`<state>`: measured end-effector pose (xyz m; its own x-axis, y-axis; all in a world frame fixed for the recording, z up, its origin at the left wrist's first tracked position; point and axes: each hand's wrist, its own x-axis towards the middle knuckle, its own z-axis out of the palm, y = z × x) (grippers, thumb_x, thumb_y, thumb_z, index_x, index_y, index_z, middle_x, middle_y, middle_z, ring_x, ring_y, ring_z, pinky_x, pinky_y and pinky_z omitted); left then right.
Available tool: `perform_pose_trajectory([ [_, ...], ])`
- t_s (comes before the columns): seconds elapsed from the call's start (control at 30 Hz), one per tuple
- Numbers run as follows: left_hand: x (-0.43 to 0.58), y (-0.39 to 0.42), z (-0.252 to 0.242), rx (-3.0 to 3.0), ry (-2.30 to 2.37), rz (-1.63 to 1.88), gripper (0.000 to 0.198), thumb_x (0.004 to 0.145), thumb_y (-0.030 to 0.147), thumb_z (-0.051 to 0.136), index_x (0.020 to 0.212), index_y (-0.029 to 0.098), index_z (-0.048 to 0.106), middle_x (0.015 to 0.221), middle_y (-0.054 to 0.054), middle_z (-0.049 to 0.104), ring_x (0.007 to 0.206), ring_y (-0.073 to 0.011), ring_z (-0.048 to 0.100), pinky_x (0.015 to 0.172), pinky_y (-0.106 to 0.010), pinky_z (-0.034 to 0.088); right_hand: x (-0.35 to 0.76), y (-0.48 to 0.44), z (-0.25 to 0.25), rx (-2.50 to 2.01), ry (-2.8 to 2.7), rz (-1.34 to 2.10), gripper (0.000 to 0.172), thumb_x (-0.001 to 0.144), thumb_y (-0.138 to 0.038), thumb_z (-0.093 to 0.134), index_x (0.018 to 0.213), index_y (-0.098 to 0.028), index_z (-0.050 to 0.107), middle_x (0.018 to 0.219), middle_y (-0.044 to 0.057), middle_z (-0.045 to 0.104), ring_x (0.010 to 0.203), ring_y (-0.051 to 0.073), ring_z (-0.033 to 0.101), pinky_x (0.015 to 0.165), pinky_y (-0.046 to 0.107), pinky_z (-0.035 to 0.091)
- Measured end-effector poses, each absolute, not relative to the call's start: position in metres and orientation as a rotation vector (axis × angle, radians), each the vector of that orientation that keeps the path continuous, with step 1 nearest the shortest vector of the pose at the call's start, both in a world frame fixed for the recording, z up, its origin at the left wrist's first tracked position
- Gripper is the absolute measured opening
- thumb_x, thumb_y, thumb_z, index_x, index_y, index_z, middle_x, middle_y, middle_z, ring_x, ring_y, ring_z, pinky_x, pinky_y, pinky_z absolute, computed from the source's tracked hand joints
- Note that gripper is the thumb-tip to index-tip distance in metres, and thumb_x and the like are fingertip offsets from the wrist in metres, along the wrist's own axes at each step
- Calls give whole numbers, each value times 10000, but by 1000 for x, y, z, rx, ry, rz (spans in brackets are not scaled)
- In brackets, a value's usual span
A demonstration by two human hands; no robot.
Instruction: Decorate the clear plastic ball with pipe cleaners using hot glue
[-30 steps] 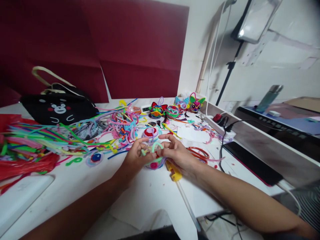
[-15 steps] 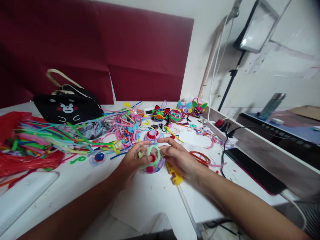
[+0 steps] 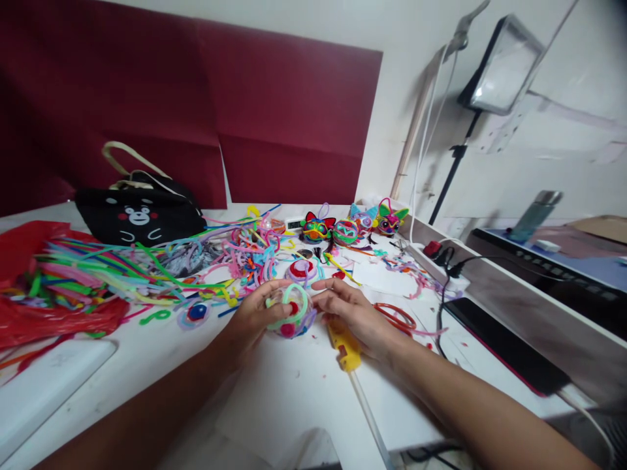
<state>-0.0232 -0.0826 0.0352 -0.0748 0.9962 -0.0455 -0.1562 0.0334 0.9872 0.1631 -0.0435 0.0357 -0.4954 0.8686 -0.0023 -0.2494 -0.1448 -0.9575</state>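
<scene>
My left hand [image 3: 255, 316] and my right hand [image 3: 353, 312] close round a small ball [image 3: 290, 313] wrapped in green, pink and red pipe cleaners, held just above the white table [image 3: 304, 385]. A light green pipe cleaner loops over the top of the ball. The left fingers cup it from the left and the right fingertips pinch it from the right. A yellow glue gun [image 3: 345, 344] lies on the table under my right wrist.
Loose coloured pipe cleaners [image 3: 147, 274] sprawl across the left, over a red plastic bag [image 3: 29, 313]. A black bear bag [image 3: 140, 215] stands at the back. Several finished pipe-cleaner heads [image 3: 350, 225] line the far edge. Orange rings [image 3: 396, 316], a black cable and a phone [image 3: 504, 346] lie right.
Both hands have stayed on the ball and turned it a little, with the green loop now drawn tighter over it. The view has tilted up slightly.
</scene>
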Motion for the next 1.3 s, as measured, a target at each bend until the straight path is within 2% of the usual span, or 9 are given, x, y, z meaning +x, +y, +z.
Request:
perform_pose_trajectory([
  [0.37, -24, -81, 29, 1102, 1202, 1278, 541, 594, 351, 805, 1074, 174, 630, 941, -56, 689, 887, -265, 649, 751, -340, 481, 163, -44, 32, -743, -1321, 1752, 286, 654, -199, 694, 927, -217, 610, 751, -27, 691, 660, 112, 610, 607, 212, 451],
  [0.7, -26, -77, 24, 1069, 1221, 1270, 553, 584, 339, 821, 1075, 168, 631, 925, -47, 694, 804, -221, 649, 692, -298, 478, 162, -40, 22, -648, -1460, 1685, 477, 566, -53, 682, 990, -219, 542, 798, -36, 651, 665, 112, 622, 628, 237, 487],
  [1.0, -26, -77, 22, 1034, 1180, 1252, 538, 620, 319, 796, 1101, 160, 615, 942, -70, 702, 810, -234, 668, 696, -319, 501, 161, -39, 15, -602, -1569, 1601, 514, 582, -46, 624, 1049, -229, 510, 836, -33, 617, 674, 108, 599, 601, 237, 489],
  [1.3, -24, -78, 21, 1035, 1173, 1228, 496, 631, 330, 784, 1069, 165, 619, 934, -46, 694, 802, -208, 646, 701, -294, 483, 160, -36, 8, -630, -1588, 1578, 505, 605, -90, 657, 1062, -228, 493, 841, -26, 615, 640, 108, 600, 580, 244, 489],
])
